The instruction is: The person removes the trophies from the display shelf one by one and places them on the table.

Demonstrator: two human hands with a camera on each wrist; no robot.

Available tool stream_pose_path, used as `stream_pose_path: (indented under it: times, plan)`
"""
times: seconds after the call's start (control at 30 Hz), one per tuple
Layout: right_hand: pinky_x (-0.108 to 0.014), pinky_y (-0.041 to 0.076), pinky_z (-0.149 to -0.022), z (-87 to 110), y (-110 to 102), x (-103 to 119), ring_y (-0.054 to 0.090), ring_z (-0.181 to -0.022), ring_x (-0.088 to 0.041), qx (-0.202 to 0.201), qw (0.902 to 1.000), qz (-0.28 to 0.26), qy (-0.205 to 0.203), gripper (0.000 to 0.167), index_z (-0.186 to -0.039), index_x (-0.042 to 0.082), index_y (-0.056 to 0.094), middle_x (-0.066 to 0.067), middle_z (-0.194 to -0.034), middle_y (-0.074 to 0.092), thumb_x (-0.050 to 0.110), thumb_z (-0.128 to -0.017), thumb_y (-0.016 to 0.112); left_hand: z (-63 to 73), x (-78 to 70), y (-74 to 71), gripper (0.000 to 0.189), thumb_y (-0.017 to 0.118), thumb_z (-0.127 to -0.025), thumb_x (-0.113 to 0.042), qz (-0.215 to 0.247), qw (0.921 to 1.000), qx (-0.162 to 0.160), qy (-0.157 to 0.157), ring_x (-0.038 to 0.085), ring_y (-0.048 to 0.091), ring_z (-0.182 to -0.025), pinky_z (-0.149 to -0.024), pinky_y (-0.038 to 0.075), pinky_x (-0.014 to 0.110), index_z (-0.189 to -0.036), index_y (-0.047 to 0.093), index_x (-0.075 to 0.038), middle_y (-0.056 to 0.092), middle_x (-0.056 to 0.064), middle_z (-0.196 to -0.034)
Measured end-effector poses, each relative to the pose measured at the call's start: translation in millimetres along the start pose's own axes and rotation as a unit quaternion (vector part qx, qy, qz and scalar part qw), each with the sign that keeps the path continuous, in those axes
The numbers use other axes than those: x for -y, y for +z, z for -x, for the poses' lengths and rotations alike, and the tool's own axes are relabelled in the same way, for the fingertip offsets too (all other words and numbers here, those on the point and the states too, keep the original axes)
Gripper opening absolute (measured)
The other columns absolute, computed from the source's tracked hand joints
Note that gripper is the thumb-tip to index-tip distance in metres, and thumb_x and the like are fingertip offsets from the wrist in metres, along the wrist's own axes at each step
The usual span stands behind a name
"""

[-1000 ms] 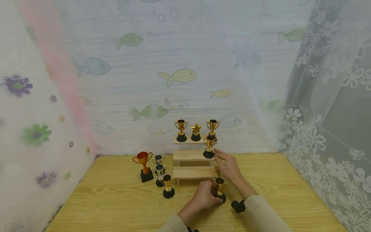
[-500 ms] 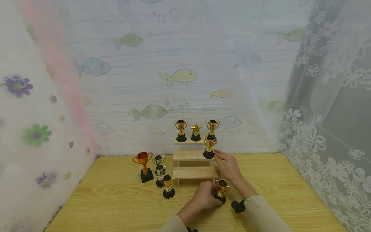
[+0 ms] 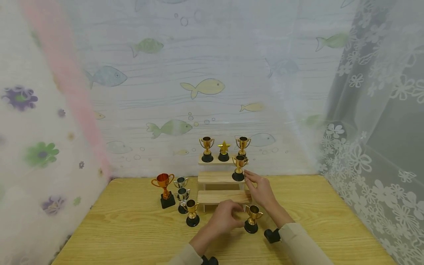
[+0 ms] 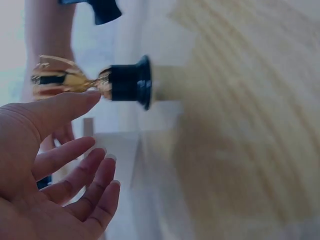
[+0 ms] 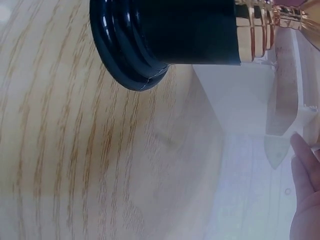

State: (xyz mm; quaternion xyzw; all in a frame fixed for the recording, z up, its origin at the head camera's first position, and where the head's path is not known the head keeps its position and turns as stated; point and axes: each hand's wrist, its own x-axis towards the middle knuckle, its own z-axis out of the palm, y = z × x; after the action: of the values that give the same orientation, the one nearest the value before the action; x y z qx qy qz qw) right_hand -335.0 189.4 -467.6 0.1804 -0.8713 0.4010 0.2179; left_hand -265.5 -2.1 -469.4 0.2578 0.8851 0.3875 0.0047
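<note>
Since half a second ago, the left hand [image 3: 226,219] has drawn left, off the black-based shiny gold cup trophy [image 3: 252,219], which stands upright on the tabletop. That suggests setting it down there is finished.

From the left: a copper-orange two-handled cup on a square black base [image 3: 165,190] stands beside two silver cups on black bases [image 3: 182,198], one behind the other. A second gold cup [image 3: 192,213] is just in front of them, so that side offers little room. Bare yellow wood-grain tabletop [image 3: 149,241] lies nearer the viewer.

The left hand is released, fingers loose (its thumb overlaps the trophy in the left wrist view; I cannot tell whether they touch). The pale wooden three-tier stand [image 3: 216,177] has bare length along its lowest tier, and on the middle one left of a third gold cup [image 3: 239,168] near the right end. The right hand [image 3: 262,189] has extended fingers at that cup's base, not clenched; contact is unclear. Tabletop stretches open beyond the right forearm.
</note>
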Motion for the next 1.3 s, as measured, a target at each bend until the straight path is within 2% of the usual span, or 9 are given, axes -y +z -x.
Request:
stream_pose_path:
  times: [0.1, 0.23, 0.4, 0.57, 0.73, 0.93, 1.13, 1.3]
  plan:
    - [-0.057, 0.048, -0.102, 0.1, 0.8, -1.0, 0.059, -0.127, -0.038, -0.003, 1.0, 0.0, -0.002, 0.032, -0.131, -0.002, 0.067, -0.015, -0.14, 0.062, 0.013, -0.105, 0.058, 1.0, -2.7, -10.0, 0.031, 0.09, -0.077, -0.016, 0.0, 0.9996, -0.027, 0.006, 0.019, 0.061, -0.092, -0.079, 0.049, 0.031, -0.102, 0.077, -0.003, 0.069, 0.005, -0.101]
    - [-0.058, 0.048, -0.101, 0.2, 1.4, -1.0, 0.059, -0.128, -0.039, -0.007, 0.9999, 0.001, -0.007, 0.032, -0.131, -0.003, 0.067, -0.015, -0.139, 0.062, 0.013, -0.105, 0.058, -2.2, -4.9, -22.8, 0.035, 0.087, -0.083, -0.017, 0.019, 0.997, -0.074, 0.007, 0.024, 0.064, -0.088, -0.072, 0.052, 0.029, -0.11, 0.073, -0.001, 0.069, 0.011, -0.107]
    - [-0.058, 0.048, -0.102, -0.6, 1.1, -0.8, 0.059, -0.128, -0.039, -0.009, 0.9999, 0.001, -0.006, 0.031, -0.131, -0.003, 0.067, -0.015, -0.139, 0.062, 0.012, -0.104, 0.059, -11.9, -7.2, -34.0, 0.037, 0.085, -0.085, -0.018, 0.013, 0.9899, -0.14, 0.018, 0.026, 0.065, -0.096, -0.078, 0.055, 0.034, -0.118, 0.072, -0.006, 0.068, 0.008, -0.114]
    - [-0.057, 0.049, -0.101, -1.3, 1.0, -1.4, 0.06, -0.126, -0.039, -0.006, 1.0, 0.002, -0.004, 0.031, -0.131, -0.003, 0.067, -0.015, -0.139, 0.062, 0.012, -0.105, 0.059, -22.9, -9.4, -40.7, 0.048, 0.085, -0.086, -0.018, 0.011, 0.9838, -0.179, 0.013, 0.03, 0.063, -0.107, -0.087, 0.055, 0.044, -0.128, 0.067, -0.004, 0.064, 0.011, -0.123]
    - [-0.057, 0.049, -0.101, -0.4, 1.0, -2.3, 0.059, -0.128, -0.039, 0.0, 1.0, 0.002, -0.006, 0.032, -0.131, -0.002, 0.067, -0.015, -0.14, 0.062, 0.014, -0.105, 0.058, -32.9, -8.5, -41.4, 0.057, 0.083, -0.087, -0.024, 0.007, 0.982, -0.189, 0.002, 0.033, 0.062, -0.115, -0.092, 0.054, 0.048, -0.137, 0.061, -0.005, 0.06, 0.014, -0.133]
    - [-0.057, 0.048, -0.102, 1.5, 1.9, -3.7, 0.058, -0.129, -0.039, 0.001, 1.0, 0.002, -0.007, 0.032, -0.131, -0.003, 0.067, -0.015, -0.14, 0.061, 0.014, -0.105, 0.058, -43.1, -4.5, -37.4, 0.066, 0.082, -0.088, -0.029, 0.004, 0.9827, -0.185, -0.011, 0.034, 0.056, -0.126, -0.099, 0.05, 0.051, -0.144, 0.055, -0.007, 0.056, 0.014, -0.139]
    - [-0.057, 0.048, -0.102, 1.7, 2.6, -4.6, 0.058, -0.129, -0.039, 0.001, 1.0, 0.003, -0.008, 0.032, -0.131, -0.004, 0.066, -0.015, -0.141, 0.061, 0.013, -0.105, 0.058, -52.5, -2.8, -36.3, 0.064, 0.082, -0.088, -0.026, 0.002, 0.9841, -0.177, -0.02, 0.033, 0.059, -0.119, -0.096, 0.051, 0.05, -0.143, 0.056, -0.006, 0.058, 0.015, -0.134]
    - [-0.057, 0.048, -0.101, 0.0, 2.4, -4.1, 0.059, -0.128, -0.039, -0.006, 0.9999, 0.0, -0.014, 0.032, -0.131, -0.004, 0.066, -0.016, -0.14, 0.062, 0.012, -0.105, 0.058, -60.9, -1.9, -36.8, 0.061, 0.081, -0.087, -0.026, -0.021, 0.9852, -0.168, -0.027, 0.032, 0.061, -0.111, -0.091, 0.052, 0.049, -0.139, 0.058, -0.004, 0.062, 0.015, -0.125]
